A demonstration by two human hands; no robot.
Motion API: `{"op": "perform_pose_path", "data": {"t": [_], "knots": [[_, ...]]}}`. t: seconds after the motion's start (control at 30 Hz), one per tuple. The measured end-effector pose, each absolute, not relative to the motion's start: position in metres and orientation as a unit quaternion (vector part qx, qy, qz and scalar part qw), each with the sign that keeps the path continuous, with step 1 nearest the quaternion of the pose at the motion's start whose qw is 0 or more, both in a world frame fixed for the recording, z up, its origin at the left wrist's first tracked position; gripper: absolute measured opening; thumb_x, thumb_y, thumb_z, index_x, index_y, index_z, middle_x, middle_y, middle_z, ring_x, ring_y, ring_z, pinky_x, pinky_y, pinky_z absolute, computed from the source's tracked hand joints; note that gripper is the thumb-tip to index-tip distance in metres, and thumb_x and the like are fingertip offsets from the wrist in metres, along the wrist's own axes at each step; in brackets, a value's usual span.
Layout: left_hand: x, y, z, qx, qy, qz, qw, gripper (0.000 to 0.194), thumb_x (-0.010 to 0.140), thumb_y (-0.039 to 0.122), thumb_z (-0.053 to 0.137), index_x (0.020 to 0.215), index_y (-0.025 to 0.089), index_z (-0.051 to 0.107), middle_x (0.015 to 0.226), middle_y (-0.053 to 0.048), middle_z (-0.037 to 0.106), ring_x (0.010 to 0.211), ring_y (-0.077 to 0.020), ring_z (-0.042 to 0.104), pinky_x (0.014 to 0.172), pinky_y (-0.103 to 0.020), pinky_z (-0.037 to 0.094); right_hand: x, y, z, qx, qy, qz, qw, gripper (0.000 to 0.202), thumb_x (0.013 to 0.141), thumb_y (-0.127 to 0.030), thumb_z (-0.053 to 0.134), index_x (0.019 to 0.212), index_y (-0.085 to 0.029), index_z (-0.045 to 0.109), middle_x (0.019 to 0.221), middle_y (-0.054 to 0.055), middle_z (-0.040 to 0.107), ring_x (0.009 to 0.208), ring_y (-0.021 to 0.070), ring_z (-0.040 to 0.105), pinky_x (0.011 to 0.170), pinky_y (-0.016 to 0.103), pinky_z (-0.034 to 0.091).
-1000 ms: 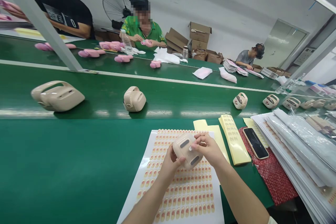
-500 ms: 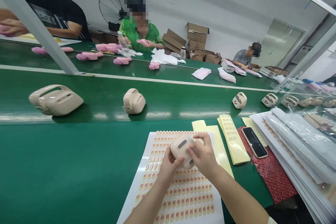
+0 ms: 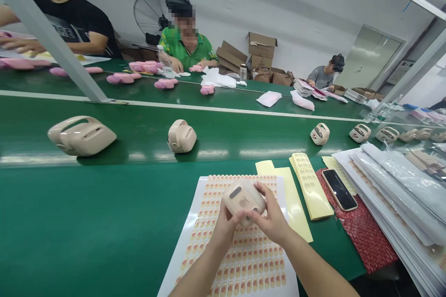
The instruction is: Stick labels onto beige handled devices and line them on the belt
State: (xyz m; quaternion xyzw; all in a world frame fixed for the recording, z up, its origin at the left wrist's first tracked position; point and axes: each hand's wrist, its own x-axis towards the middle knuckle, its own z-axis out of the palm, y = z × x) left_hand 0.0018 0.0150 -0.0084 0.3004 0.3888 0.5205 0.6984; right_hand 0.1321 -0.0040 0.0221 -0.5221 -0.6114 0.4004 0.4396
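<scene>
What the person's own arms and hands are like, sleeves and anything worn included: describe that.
Both the left hand and right hand are ungloved, with no ring visible. The wrists show no watch or bracelet. The forearms are bare, with no sleeve in view.

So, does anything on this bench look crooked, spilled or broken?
I see nothing spilled or broken. The sheet pile at the right looks untidy, its edges fanned unevenly, and the red bubbly wrap lies askew under the phone, reaching the near edge of the bench. That reads as clutter, not damage.
</scene>
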Motion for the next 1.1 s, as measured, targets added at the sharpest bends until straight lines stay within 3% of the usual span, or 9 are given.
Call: {"op": "perform_pose_path", "data": {"t": [0.13, 0.27, 0.53, 0.7, 0.87, 1.0, 1.1], "knots": [[0.006, 0.012, -0.008, 0.295, 0.381, 0.533, 0.695, 0.100, 0.045, 0.042, 0.079, 0.129, 0.021, 0.029, 0.113, -0.013, 0.056, 0.102, -0.0333, 0.053, 0.077, -0.038, 0.049, 0.125, -0.010, 0.008, -0.520, -0.630, 0.361, 0.449, 0.067, 0.073, -0.029, 0.060, 0.131, -0.024, 0.027, 0.135, 0.011, 0.036, 0.125, 0.0245, 0.033, 0.103, 0.042, 0.029], [0.009, 0.009, -0.003, 0.286, 0.399, 0.554, 0.672, 0.100, 0.052, 0.041, 0.076, 0.133, 0.025, 0.020, 0.121, -0.013, 0.049, 0.103, -0.0317, 0.052, 0.071, -0.036, 0.051, 0.125, -0.010, -0.003, -0.518, -0.622, 0.368, 0.457, 0.074, 0.073, -0.029, 0.061, 0.134, -0.026, 0.020, 0.136, 0.012, 0.035, 0.123, 0.0268, 0.037, 0.101, 0.046, 0.032], [0.007, 0.011, -0.010, 0.294, 0.396, 0.575, 0.653, 0.080, 0.065, 0.047, 0.066, 0.132, 0.029, 0.027, 0.119, -0.008, 0.050, 0.104, -0.0268, 0.051, 0.072, -0.033, 0.051, 0.122, -0.009, -0.009, -0.515, -0.604, 0.348, 0.499, 0.075, 0.071, -0.032, 0.064, 0.133, -0.028, 0.022, 0.133, 0.010, 0.038, 0.123, 0.0266, 0.037, 0.100, 0.045, 0.034], [0.007, 0.014, -0.015, 0.278, 0.370, 0.588, 0.663, 0.066, 0.072, 0.054, 0.055, 0.128, 0.028, 0.034, 0.118, -0.006, 0.052, 0.108, -0.0261, 0.049, 0.082, -0.035, 0.047, 0.121, -0.009, -0.012, -0.519, -0.595, 0.348, 0.506, 0.077, 0.071, -0.034, 0.064, 0.134, -0.027, 0.020, 0.132, 0.011, 0.039, 0.123, 0.0272, 0.037, 0.098, 0.045, 0.037], [0.007, 0.013, -0.012, 0.271, 0.407, 0.578, 0.654, 0.068, 0.058, 0.041, 0.073, 0.117, 0.023, 0.045, 0.103, -0.006, 0.060, 0.097, -0.0261, 0.056, 0.077, -0.034, 0.048, 0.118, -0.015, -0.010, -0.522, -0.600, 0.348, 0.496, 0.075, 0.070, -0.034, 0.066, 0.133, -0.026, 0.025, 0.133, 0.011, 0.038, 0.124, 0.0258, 0.036, 0.101, 0.044, 0.033], [0.004, 0.016, -0.006, 0.174, 0.403, 0.560, 0.703, 0.050, 0.060, 0.036, 0.071, 0.105, 0.021, 0.055, 0.092, -0.004, 0.065, 0.087, -0.0260, 0.061, 0.071, -0.034, 0.050, 0.143, -0.009, 0.002, -0.498, -0.607, 0.343, 0.516, 0.053, 0.072, -0.035, 0.063, 0.120, -0.026, 0.044, 0.124, 0.009, 0.048, 0.117, 0.0226, 0.044, 0.097, 0.039, 0.037], [-0.003, 0.022, 0.000, 0.072, 0.380, 0.557, 0.735, 0.034, 0.073, 0.036, 0.057, 0.105, 0.023, 0.057, 0.085, -0.002, 0.068, 0.082, -0.0233, 0.063, 0.075, -0.034, 0.050, 0.195, 0.005, 0.013, -0.602, -0.533, 0.212, 0.555, 0.021, 0.072, -0.039, 0.059, 0.083, -0.021, 0.060, 0.105, 0.008, 0.058, 0.104, 0.0220, 0.052, 0.091, 0.038, 0.040]]}}
